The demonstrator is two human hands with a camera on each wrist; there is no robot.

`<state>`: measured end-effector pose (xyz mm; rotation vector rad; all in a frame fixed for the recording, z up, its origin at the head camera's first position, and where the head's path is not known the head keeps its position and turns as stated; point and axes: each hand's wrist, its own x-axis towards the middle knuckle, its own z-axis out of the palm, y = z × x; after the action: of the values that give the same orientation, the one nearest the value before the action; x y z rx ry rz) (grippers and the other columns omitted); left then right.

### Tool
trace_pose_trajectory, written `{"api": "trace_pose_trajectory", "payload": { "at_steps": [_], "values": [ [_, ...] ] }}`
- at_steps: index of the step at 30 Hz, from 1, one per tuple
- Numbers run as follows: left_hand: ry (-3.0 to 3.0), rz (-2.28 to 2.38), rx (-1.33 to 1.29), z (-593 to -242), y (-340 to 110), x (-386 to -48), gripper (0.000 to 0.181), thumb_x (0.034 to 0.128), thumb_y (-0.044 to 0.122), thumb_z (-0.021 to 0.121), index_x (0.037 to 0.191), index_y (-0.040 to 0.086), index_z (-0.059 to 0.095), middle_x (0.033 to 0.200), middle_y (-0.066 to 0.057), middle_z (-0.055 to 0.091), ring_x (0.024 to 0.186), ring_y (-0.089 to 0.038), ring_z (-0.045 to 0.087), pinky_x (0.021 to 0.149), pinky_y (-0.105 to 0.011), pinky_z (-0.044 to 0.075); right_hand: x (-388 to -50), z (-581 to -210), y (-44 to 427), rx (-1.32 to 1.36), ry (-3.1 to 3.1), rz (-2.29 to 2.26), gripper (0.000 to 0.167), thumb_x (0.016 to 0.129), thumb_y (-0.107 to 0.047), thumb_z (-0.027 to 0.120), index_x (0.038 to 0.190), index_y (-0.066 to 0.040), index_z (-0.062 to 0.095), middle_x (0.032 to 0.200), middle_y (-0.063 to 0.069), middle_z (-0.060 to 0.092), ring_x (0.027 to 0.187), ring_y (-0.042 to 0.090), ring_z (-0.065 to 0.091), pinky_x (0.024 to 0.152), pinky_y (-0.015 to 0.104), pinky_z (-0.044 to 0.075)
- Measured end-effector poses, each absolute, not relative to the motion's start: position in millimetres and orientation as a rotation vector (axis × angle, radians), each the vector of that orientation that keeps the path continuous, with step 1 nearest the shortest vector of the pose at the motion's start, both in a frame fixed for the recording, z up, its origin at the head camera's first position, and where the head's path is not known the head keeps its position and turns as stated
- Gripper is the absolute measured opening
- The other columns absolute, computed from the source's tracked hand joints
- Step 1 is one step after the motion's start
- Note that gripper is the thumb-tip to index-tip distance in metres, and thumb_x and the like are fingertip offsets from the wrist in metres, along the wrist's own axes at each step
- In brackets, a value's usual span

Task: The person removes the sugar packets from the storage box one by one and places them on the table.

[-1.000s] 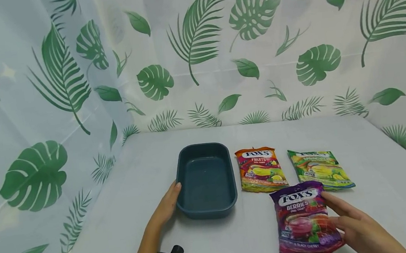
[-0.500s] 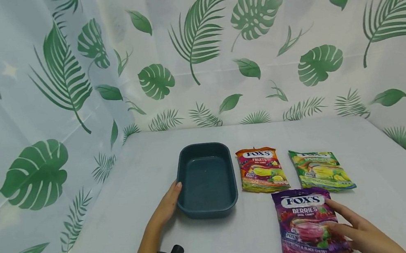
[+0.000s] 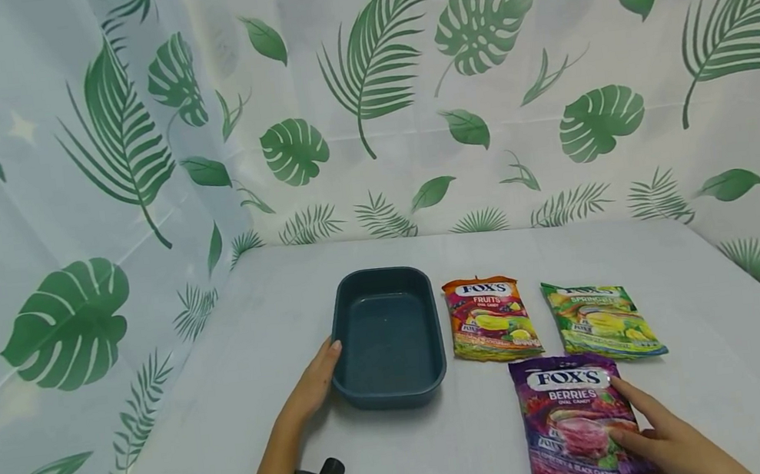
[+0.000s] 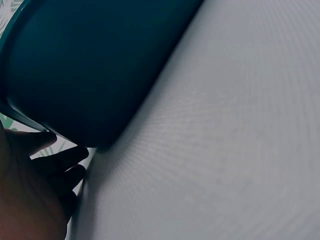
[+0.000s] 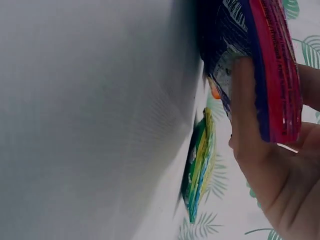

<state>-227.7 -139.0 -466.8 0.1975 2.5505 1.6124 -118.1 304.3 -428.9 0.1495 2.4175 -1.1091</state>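
Observation:
A dark teal rectangular tub (image 3: 392, 402) stands left of centre in the head view. My left hand (image 3: 317, 379) rests against its left side; in the left wrist view the fingers (image 4: 62, 161) reach the outside of the tub near its rim. My right hand (image 3: 675, 434) pinches the right edge of a purple bag of berry candy (image 3: 574, 425), thumb on the front. In the right wrist view that bag's edge (image 5: 280, 75) is between thumb and fingers, tilted off the white surface. The bag's lower right corner is partly hidden by the hand.
An orange bag of fruit candy (image 3: 491, 320) lies just right of the tub. To its right is a green bag of candy (image 3: 603, 322), behind the purple one. A leaf-patterned curtain (image 3: 393, 96) closes off the back and sides of the white table (image 3: 432, 463).
The purple bag has come closer to me and slightly right with my right hand, away from the two other bags. My left hand and the tub have kept their place.

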Motion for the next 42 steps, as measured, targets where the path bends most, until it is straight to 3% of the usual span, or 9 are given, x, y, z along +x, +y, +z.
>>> {"api": "trace_pose_trajectory", "payload": {
  "at_steps": [3, 6, 8, 12, 18, 25, 34, 38, 42],
  "values": [
    [2.548, 1.616, 0.193, -467, -139, -228, 0.063, 0.0983, 0.047, 0.020, 0.145, 0.004, 0.019, 0.149, -0.020, 0.021, 0.138, -0.038, 0.018, 0.109, -0.059, 0.016, -121, -431, 305, 0.077, 2.521, -0.970, 0.090, 0.089, -0.044, 0.053, 0.143, 0.004, 0.000, 0.136, 0.040, 0.011, 0.107, 0.051, 0.048, 0.084, 0.053, 0.047],
    [2.545, 1.627, 0.187, -467, -139, -228, 0.062, 0.0986, 0.046, 0.020, 0.145, 0.004, 0.019, 0.149, -0.020, 0.021, 0.138, -0.038, 0.018, 0.109, -0.058, 0.016, -126, -433, 306, 0.066, 2.603, -0.773, 0.100, 0.083, -0.055, 0.054, 0.141, 0.009, 0.005, 0.135, 0.041, 0.017, 0.113, 0.055, 0.039, 0.087, 0.059, 0.042],
    [2.541, 1.631, 0.188, -467, -138, -228, 0.062, 0.0987, 0.045, 0.020, 0.145, 0.004, 0.019, 0.149, -0.020, 0.021, 0.138, -0.038, 0.018, 0.109, -0.058, 0.016, -128, -433, 308, 0.093, 2.631, -0.628, 0.109, 0.077, -0.064, 0.054, 0.141, 0.010, 0.007, 0.134, 0.042, 0.020, 0.116, 0.057, 0.033, 0.086, 0.063, 0.040],
    [2.544, 1.609, 0.178, -467, -137, -227, 0.063, 0.0983, 0.047, 0.020, 0.145, 0.005, 0.019, 0.149, -0.020, 0.021, 0.138, -0.038, 0.018, 0.108, -0.059, 0.016, -128, -430, 314, 0.142, 2.630, -0.445, 0.116, 0.070, -0.072, 0.054, 0.140, 0.009, 0.009, 0.132, 0.041, 0.022, 0.112, 0.057, 0.035, 0.079, 0.063, 0.043],
    [2.553, 1.609, 0.184, -464, -139, -225, 0.063, 0.0983, 0.047, 0.021, 0.145, 0.005, 0.019, 0.149, -0.020, 0.022, 0.137, -0.038, 0.019, 0.108, -0.058, 0.017, -124, -425, 301, -0.048, 2.708, -0.451, 0.106, 0.075, -0.062, 0.058, 0.140, 0.010, 0.014, 0.136, 0.037, 0.026, 0.118, 0.057, 0.032, 0.085, 0.062, 0.041],
    [2.552, 1.616, 0.169, -466, -139, -223, 0.063, 0.0984, 0.046, 0.020, 0.145, 0.005, 0.019, 0.149, -0.020, 0.022, 0.137, -0.039, 0.020, 0.108, -0.059, 0.017, -119, -429, 285, -0.306, 2.805, -0.387, 0.088, 0.073, -0.045, 0.070, 0.139, 0.000, 0.032, 0.137, 0.029, 0.036, 0.116, 0.051, 0.040, 0.086, 0.062, 0.041],
    [2.455, 1.681, 0.230, -463, -136, -230, 0.062, 0.0985, 0.046, 0.019, 0.146, 0.007, 0.015, 0.152, -0.016, 0.015, 0.140, -0.035, 0.011, 0.110, -0.057, 0.011, -130, -427, 298, -0.255, 2.707, -0.491, 0.090, 0.078, -0.047, 0.064, 0.141, 0.003, 0.023, 0.136, 0.034, 0.034, 0.117, 0.054, 0.038, 0.085, 0.061, 0.042],
    [2.397, 1.630, 0.195, -454, -136, -235, 0.063, 0.0981, 0.047, 0.020, 0.148, 0.011, 0.003, 0.154, -0.012, 0.003, 0.141, -0.033, 0.001, 0.111, -0.057, 0.004, -144, -417, 295, -0.297, 2.735, -0.506, 0.091, 0.081, -0.048, 0.061, 0.142, 0.005, 0.020, 0.138, 0.035, 0.028, 0.121, 0.057, 0.030, 0.088, 0.066, 0.036],
    [2.512, 1.442, 0.241, -437, -132, -241, 0.074, 0.0967, 0.050, 0.024, 0.145, 0.006, -0.011, 0.153, -0.017, -0.009, 0.140, -0.036, -0.008, 0.111, -0.057, 0.001, -157, -408, 285, -0.365, 2.927, -0.390, 0.090, 0.080, -0.050, 0.061, 0.142, 0.003, 0.021, 0.143, 0.032, 0.020, 0.123, 0.061, 0.020, 0.086, 0.074, 0.026]
  ]
}}
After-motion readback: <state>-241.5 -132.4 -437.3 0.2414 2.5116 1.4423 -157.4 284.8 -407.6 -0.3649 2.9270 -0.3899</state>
